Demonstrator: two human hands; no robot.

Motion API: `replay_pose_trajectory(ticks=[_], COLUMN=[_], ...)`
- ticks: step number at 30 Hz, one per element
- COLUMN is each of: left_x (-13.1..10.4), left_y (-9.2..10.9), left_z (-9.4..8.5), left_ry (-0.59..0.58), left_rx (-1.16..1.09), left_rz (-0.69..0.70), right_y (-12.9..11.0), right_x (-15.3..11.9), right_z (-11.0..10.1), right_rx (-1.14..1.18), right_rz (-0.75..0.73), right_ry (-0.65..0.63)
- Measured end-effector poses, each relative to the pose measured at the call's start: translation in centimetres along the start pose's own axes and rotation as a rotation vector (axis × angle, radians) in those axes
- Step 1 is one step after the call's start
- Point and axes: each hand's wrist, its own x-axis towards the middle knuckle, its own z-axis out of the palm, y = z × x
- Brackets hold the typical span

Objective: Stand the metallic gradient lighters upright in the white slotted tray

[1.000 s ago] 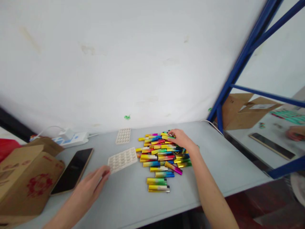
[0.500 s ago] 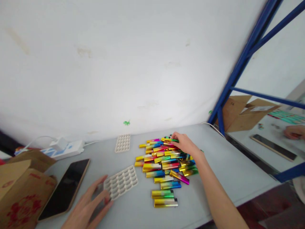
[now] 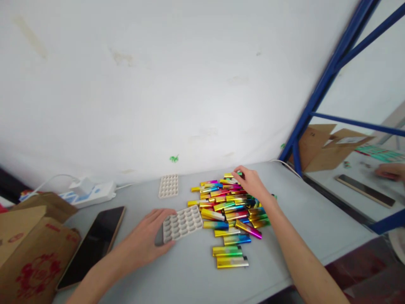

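My left hand (image 3: 153,236) grips the left end of a pale tray (image 3: 182,223) with rows of small cells, fingers on its far edge and thumb at the near edge. No lighters show in its cells. The tray's right end is against or very near a heap of shiny cigarette lighters (image 3: 226,206) in gold, red, blue and green. At the far side of that heap, my right hand (image 3: 251,182) pinches a gold and green lighter (image 3: 230,175). Two lighters (image 3: 232,262) lie side by side at the near end of the heap.
A second celled tray (image 3: 168,186) lies by the wall. To the left are a phone (image 3: 93,247), a power strip (image 3: 98,193) and a cardboard box (image 3: 39,257). Right of the table stands a blue metal frame (image 3: 311,107); beyond it are an open carton (image 3: 319,154) and another person's hand (image 3: 390,171).
My left hand has closed on the tray and brought it right and away from me, up to the lighters. My right hand has carried the gold and green lighter slightly farther back.
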Motion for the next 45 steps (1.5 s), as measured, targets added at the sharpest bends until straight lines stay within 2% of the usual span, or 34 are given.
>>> replay_pose_trajectory(ticks=[5, 9, 12, 17, 21, 26, 29, 33, 37, 40, 43, 45], left_x=[2.3, 3.6, 3.5, 2.2, 2.0, 1.8, 1.5, 1.5, 1.3, 1.0, 0.9, 1.0], left_y=[0.1, 0.4, 0.6, 0.3, -1.1, -3.3, -3.7, -3.4, -3.3, -3.7, -3.9, -3.8], left_z=[0.2, 1.2, 2.3, 3.5, 3.7, 3.8, 3.7, 3.4, 3.1, 3.0, 2.9, 2.7], left_ry=[-0.045, -0.019, 0.035, 0.114, 0.169, 0.179, 0.166, 0.160, 0.147, 0.130, 0.109, 0.101], left_rx=[-0.074, -0.092, -0.074, -0.021, 0.071, 0.105, 0.061, 0.018, 0.003, -0.010, -0.027, -0.038], left_rz=[0.022, 0.029, 0.046, 0.078, 0.082, 0.011, -0.004, 0.004, 0.031, 0.028, 0.032, 0.035], right_y=[-0.7, -2.1, -4.0, -7.5, -9.2, -10.1, -10.6, -11.0, -10.9, -10.6, -10.3, -10.2], right_x=[0.4, 0.5, -0.1, -1.5, -2.1, -2.3, -2.5, -3.0, -3.0, -2.8, -2.7, -2.8], right_z=[1.3, 2.8, 3.5, 3.6, 3.8, 5.1, 6.1, 6.9, 7.1, 7.0, 6.9, 6.8], right_rx=[0.348, 0.647, 0.884, 1.138, 1.130, 1.110, 1.080, 1.046, 1.047, 1.069, 1.097, 1.064], right_rz=[0.114, 0.213, 0.273, 0.273, 0.295, 0.357, 0.435, 0.480, 0.462, 0.448, 0.361, 0.261], right_ry=[0.110, 0.092, 0.022, -0.229, -0.295, -0.344, -0.273, -0.181, -0.175, -0.247, -0.346, -0.362])
